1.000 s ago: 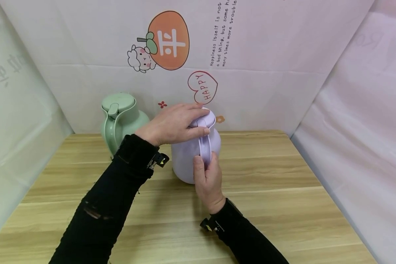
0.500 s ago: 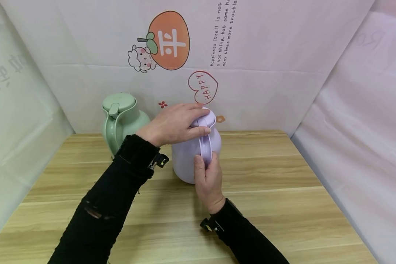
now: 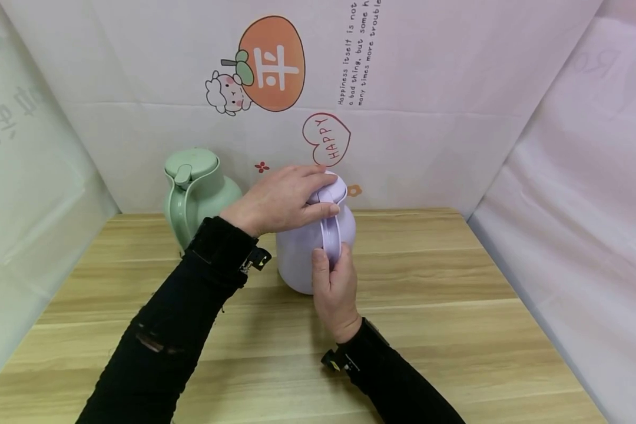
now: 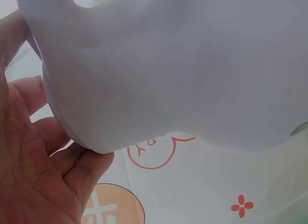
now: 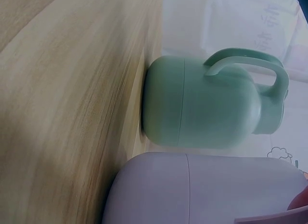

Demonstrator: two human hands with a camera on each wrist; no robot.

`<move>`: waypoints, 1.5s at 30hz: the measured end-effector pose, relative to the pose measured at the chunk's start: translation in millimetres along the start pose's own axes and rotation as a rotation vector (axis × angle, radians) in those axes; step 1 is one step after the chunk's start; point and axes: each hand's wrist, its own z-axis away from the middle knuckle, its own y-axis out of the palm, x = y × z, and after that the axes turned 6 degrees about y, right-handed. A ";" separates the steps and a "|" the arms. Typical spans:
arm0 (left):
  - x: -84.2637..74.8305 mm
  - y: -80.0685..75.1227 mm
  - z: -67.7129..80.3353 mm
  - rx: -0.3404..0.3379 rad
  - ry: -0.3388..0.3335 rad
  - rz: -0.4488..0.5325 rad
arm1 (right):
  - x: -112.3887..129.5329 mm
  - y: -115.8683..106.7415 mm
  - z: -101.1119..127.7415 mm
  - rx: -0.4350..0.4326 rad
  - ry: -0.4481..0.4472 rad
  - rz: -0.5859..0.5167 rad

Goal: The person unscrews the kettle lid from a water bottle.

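A lilac jug (image 3: 298,253) stands upright on the wooden table (image 3: 429,282), near its middle. My left hand (image 3: 278,199) lies over the jug's lid (image 3: 333,189), fingers and thumb curled round its rim. In the left wrist view the lilac lid (image 4: 173,70) fills the frame with my fingers (image 4: 43,151) under its edge. My right hand (image 3: 335,288) grips the jug's handle (image 3: 331,238) from the near side, thumb along it. The right wrist view shows the lilac jug body (image 5: 202,190) close up.
A mint green jug (image 3: 195,194) with a lid and handle stands at the back left, also in the right wrist view as the green jug (image 5: 211,103). White printed sheets (image 3: 403,118) wall the table at the back and both sides.
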 end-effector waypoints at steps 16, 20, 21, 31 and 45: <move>-3.4 1.8 1.0 -0.010 -0.013 -0.022 | 0.8 0.8 1.3 -0.030 0.008 0.025; -4.2 2.4 0.8 -0.018 -0.012 -0.031 | 0.5 1.0 1.2 -0.035 0.007 0.027; -4.5 2.5 0.8 -0.022 -0.012 -0.034 | 0.5 1.1 1.0 -0.036 0.007 0.026; -7.5 3.9 1.3 -0.056 -0.028 -0.055 | 0.8 1.4 0.8 -0.034 0.011 0.037; -13.9 6.4 0.7 -0.094 -0.055 -0.081 | 0.9 1.2 1.1 -0.028 0.019 0.040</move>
